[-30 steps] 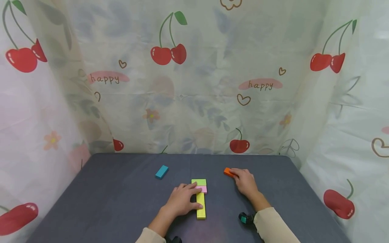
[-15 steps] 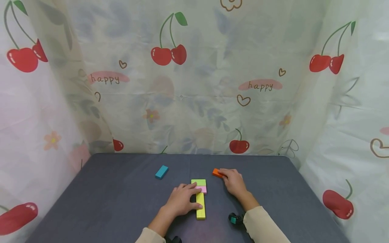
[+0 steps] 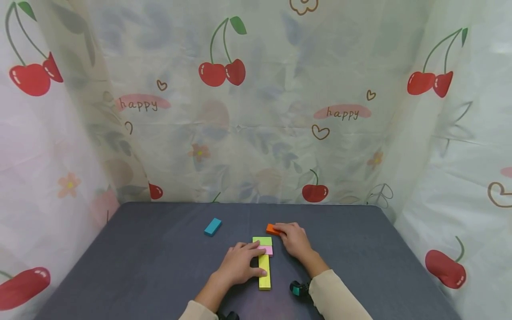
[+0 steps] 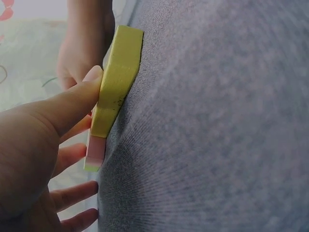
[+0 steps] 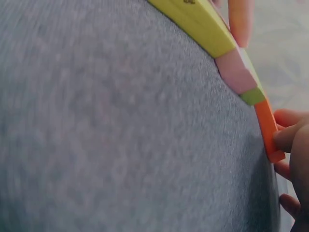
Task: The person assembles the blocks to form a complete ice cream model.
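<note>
In the head view, a yellow block (image 3: 264, 275) lies lengthwise, with a pink block (image 3: 268, 251) and a light green block (image 3: 262, 241) set crosswise at its far end. My left hand (image 3: 238, 263) rests over this row with fingers spread. Its thumb touches the yellow block, and fingertips lie on the pink and green ones. My right hand (image 3: 295, 240) pinches an orange block (image 3: 272, 229) just beyond the green block's far right corner. From the right wrist view, thumb and fingers grip the orange block (image 5: 265, 123) at its outer end.
A blue block (image 3: 213, 226) lies at the back left of the dark cloth-covered table (image 3: 160, 258). Behind the table hangs a curtain (image 3: 256, 106) printed with cherries. A black device (image 3: 299, 288) is strapped at the right wrist.
My right hand has slid the orange block leftward across the table, close to the green block. The left hand and the row under it stay in place.
</note>
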Motion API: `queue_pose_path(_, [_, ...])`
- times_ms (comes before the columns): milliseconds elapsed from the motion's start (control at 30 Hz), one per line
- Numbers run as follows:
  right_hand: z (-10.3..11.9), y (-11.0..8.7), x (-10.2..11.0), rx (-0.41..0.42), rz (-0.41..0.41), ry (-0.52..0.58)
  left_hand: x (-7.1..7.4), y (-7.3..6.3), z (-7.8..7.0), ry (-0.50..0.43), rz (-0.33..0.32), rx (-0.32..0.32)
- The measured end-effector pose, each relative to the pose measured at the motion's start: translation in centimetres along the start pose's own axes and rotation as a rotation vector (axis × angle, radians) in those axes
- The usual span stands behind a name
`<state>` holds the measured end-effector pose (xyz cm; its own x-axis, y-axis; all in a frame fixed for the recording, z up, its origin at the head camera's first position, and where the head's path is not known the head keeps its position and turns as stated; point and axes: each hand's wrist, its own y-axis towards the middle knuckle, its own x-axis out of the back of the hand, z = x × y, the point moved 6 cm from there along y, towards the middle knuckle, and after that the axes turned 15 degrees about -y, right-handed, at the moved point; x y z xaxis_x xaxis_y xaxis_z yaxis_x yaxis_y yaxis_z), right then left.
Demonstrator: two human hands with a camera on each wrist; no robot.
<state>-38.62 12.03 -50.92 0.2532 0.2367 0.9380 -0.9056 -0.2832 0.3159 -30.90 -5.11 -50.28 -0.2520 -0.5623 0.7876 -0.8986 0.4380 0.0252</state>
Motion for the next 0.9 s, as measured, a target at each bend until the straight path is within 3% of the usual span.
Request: queue_pose_path(900, [2.8,0.4,-0.3,0.101,0.116,0.147,-0.1,-0.2,0.1,-0.025,0.017,0.001])
